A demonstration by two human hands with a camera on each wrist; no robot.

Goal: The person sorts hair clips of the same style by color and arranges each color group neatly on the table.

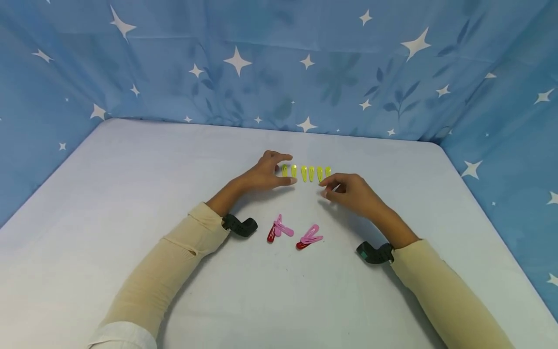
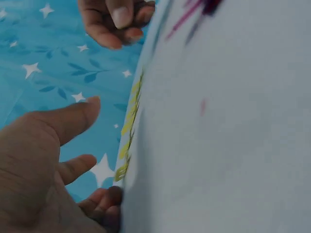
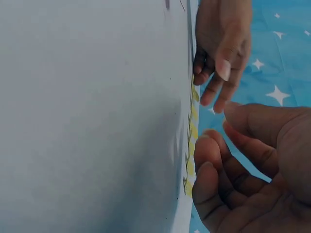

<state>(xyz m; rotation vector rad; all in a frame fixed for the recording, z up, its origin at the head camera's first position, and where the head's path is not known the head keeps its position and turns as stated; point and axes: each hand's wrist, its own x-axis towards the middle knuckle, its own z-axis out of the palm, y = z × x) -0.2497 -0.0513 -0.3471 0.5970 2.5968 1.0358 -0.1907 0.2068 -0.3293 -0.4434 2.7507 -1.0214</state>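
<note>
Several yellow snap hair clips (image 1: 304,173) stand side by side in a row on the white table, seen edge-on as a yellow strip (image 2: 127,124) in the left wrist view. My left hand (image 1: 267,173) is at the row's left end, thumb and forefinger spread apart around the end clips, with nothing held. Near the right end hovers my right hand (image 1: 350,191), fingers loosely bent and no clip between them. In the right wrist view, the right hand's fingertips (image 3: 208,150) overlap the yellow clips (image 3: 191,145).
Closer to me lie two small groups of clips: pink clips (image 1: 285,230) with a red clip (image 1: 271,234) on the left, pink clips (image 1: 311,234) over a red clip (image 1: 302,246) on the right. A blue star-patterned curtain (image 1: 270,63) surrounds the white table (image 1: 270,300).
</note>
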